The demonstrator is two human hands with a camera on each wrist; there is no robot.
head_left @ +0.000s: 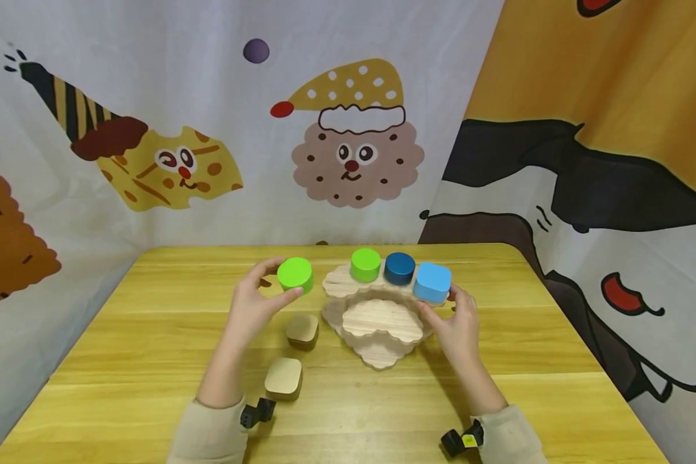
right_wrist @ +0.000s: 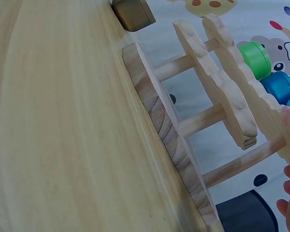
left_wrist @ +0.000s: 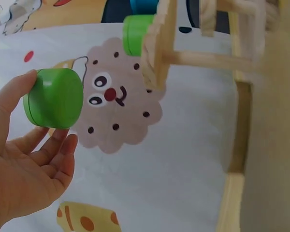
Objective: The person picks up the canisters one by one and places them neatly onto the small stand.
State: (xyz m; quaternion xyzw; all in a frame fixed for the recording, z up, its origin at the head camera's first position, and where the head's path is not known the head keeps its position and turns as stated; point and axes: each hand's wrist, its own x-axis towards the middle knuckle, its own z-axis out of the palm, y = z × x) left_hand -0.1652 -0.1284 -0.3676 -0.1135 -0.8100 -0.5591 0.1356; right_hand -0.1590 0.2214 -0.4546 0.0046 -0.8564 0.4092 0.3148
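Observation:
My left hand pinches a round green lidded tin between thumb and fingers, held up left of a tiered wooden stand. In the left wrist view the same tin shows its lid seam. At the right end of the stand's top shelf, my right hand grips the edge, thumb in front and fingers round the side, close against a light blue square tin. Another green tin and a dark blue tin stand on that shelf. The right wrist view shows curled fingertips beside the shelf.
Two gold square tins, a farther one and a nearer one, stand on the wooden table left of the stand. Dowels join the stand's scalloped tiers. A cartoon-print curtain hangs behind the table.

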